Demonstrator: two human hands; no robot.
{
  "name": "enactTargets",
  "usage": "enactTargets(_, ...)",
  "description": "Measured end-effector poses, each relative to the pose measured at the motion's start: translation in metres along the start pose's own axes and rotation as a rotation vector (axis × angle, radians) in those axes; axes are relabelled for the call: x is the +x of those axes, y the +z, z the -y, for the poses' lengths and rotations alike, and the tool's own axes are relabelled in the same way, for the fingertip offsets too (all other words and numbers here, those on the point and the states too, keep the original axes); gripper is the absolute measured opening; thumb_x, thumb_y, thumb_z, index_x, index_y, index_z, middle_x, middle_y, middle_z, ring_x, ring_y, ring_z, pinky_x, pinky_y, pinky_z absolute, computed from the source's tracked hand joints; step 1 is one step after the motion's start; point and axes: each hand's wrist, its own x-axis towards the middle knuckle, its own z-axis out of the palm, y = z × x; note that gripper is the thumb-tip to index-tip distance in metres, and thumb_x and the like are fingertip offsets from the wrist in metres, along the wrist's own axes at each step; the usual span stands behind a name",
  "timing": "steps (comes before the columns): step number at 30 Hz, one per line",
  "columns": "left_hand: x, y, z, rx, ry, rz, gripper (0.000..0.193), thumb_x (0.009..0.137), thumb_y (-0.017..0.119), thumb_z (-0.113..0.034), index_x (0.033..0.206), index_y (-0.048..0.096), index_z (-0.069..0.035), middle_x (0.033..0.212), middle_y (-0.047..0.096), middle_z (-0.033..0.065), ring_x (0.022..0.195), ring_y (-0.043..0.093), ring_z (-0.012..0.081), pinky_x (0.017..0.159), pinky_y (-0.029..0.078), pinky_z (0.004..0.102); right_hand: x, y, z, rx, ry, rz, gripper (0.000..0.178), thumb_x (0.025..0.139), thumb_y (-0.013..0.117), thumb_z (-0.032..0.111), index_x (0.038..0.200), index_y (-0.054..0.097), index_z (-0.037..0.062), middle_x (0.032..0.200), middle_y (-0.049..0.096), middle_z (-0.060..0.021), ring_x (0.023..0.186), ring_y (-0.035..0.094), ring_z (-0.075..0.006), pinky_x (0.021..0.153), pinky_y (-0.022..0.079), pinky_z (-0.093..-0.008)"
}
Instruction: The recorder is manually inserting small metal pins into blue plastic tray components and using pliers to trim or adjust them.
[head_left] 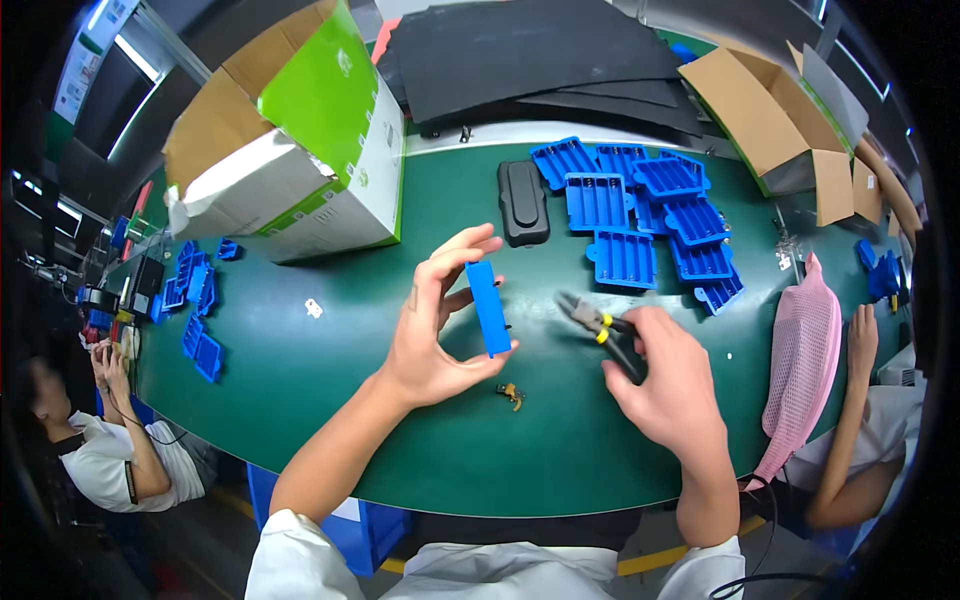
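My left hand (412, 345) grips a blue plastic battery holder (488, 308) by its two ends, thumb below and fingers above. The holder is raised over the table, its narrow side facing me. Closed around the black handles of a pair of pliers (604, 331) is my right hand (675, 390). Yellow bands mark the handles, and the slightly blurred jaws point up and left, apart from the holder. Small brass-coloured metal pieces (512, 396) lie on the table below my left hand.
Blue battery holders (625, 260) are piled beyond my right hand, beside a black oblong case (524, 205). Cardboard boxes (340, 190) (760, 110) stand left and right at the back, with dark sheets (530, 55) between. A pink mesh pouch (803, 350) lies right. Co-workers sit at both sides.
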Motion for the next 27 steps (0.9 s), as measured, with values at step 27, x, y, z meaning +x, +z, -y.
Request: enactTargets(27, -0.205, 0.087, -0.134, -0.147, -0.507, -0.063, 0.068, 0.066, 0.088, -0.029, 0.117, 0.055, 0.002, 0.108, 0.058, 0.0156, 0.093, 0.059, 0.0245, 0.081, 0.049, 0.0343, -0.184, 0.061, 0.054, 0.773, -0.110, -0.154, 0.032, 0.072, 0.076, 0.010, 0.102, 0.067, 0.0002, 0.090, 0.068, -0.0124, 0.075, 0.066, -0.0291, 0.071, 0.054, -0.0322)
